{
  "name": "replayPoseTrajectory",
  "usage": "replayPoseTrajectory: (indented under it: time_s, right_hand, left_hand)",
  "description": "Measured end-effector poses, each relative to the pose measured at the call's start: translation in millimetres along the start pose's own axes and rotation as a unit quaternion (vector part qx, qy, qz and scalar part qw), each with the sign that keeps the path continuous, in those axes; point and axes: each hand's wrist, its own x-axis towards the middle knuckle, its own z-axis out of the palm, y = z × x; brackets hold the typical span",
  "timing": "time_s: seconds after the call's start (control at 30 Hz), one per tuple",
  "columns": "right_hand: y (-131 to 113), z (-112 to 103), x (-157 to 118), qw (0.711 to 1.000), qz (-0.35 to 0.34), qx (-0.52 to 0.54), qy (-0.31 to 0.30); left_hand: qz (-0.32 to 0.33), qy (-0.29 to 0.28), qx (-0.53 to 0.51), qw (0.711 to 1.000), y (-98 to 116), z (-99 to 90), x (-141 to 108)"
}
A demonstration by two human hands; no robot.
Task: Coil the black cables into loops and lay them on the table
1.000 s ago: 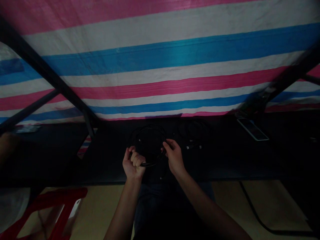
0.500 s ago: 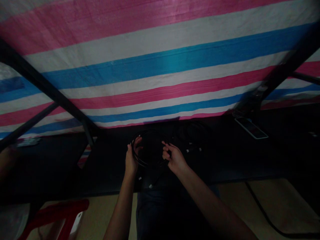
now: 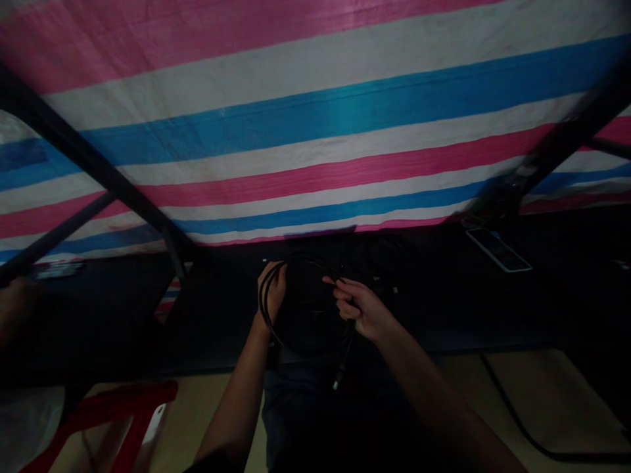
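A black cable (image 3: 269,314) hangs in a loose round coil between my hands, above the near part of the dark table. At the coil's left side my left hand (image 3: 273,284) is closed around the strands. My right hand (image 3: 355,304) pinches the coil on its right side, with the fingers curled in. Below that hand a cable end with a pale metal plug (image 3: 336,381) dangles over my lap. Behind my right hand lies another dark coil (image 3: 382,253), hard to make out in the dim light, with small pale connectors (image 3: 394,290) near it.
A phone (image 3: 499,249) lies on the dark table (image 3: 458,309) to the right. Black slanted posts (image 3: 98,161) rise at both sides before a striped sheet (image 3: 315,105). Another person's hand (image 3: 17,302) is at far left. A red stool (image 3: 133,407) stands below.
Both my hands have closed more firmly on the coil, and my right hand has shifted slightly right. The coil looks wider, and a plug now hangs lower, beneath my right hand.
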Motion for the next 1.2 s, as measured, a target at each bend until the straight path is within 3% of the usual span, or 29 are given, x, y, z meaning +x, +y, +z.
replayPoseTrajectory:
  time_s: [0.17,0.33,0.47,0.63,0.87,1.0,1.2]
  right_hand:
    - [-14,-26,-11,0.995,0.004,-0.095,-0.005]
    - [-15,-43,-14,0.978,-0.011,-0.204,0.04]
    - [-17,-55,-25,0.954,0.014,-0.298,0.027]
    - [-25,-69,-35,0.922,0.04,-0.385,0.026]
    - [-23,-52,-20,0.952,-0.034,-0.298,0.051]
    - [-14,-35,-6,0.968,-0.081,-0.233,0.054]
    - [4,-16,11,0.963,-0.063,-0.26,0.036]
  left_hand:
    - [-0.007,-0.035,-0.004,0.999,8,-9.2,13]
    - [-0.019,0.006,0.017,1.0,1,-9.9,23]
    - [-0.037,0.036,0.031,0.998,-9,-16.6,28]
    - [-0.073,0.034,0.017,0.997,-11,-18.8,25]
    - [-0.132,0.033,-0.072,0.988,1,-3.5,18]
    - [-0.164,-0.003,-0.109,0.98,5,0.2,14]
    - [-0.26,-0.096,-0.185,0.943,18,-4.7,12]
